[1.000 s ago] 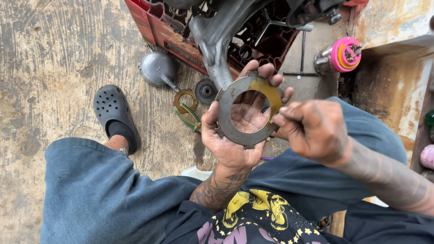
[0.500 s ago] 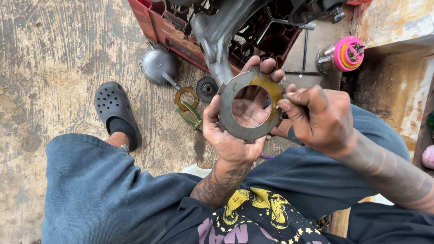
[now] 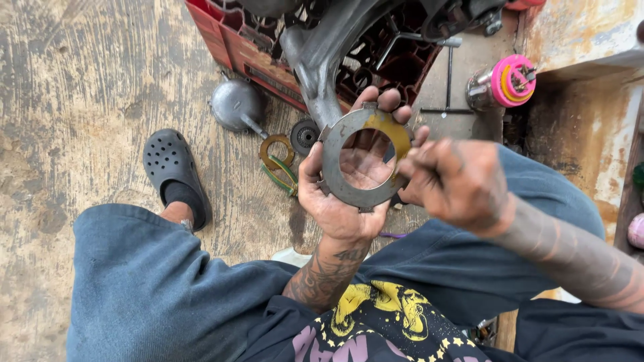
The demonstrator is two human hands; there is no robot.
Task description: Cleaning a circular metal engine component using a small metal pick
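We count one metal ring [image 3: 333, 151], flat, grey with a yellowish patch at the top right, held up over our lap in front of the crate. Our left hand [image 3: 339, 201] cups it from behind, palm showing through the hole, fingers curled over the top edge and thumb on the left rim, so a loose but closed hold on the ring. Our right hand [image 3: 456, 181] is bunched at the ring's right edge, fingertips pinched there; we cannot tell if it grips the ring itself or something small against it. One red crate [image 3: 231, 43] sits on the floor ahead, with a grey metal arm [image 3: 322, 60] rising out of it and dark parts inside, too cluttered to count. On the floor: one grey funnel [image 3: 235, 104], one small black disc [image 3: 305, 136], one brownish ring [image 3: 275, 151] with green strips beside it, one pink-capped can [image 3: 506, 82]. One black clog [image 3: 171, 167] on our left foot.
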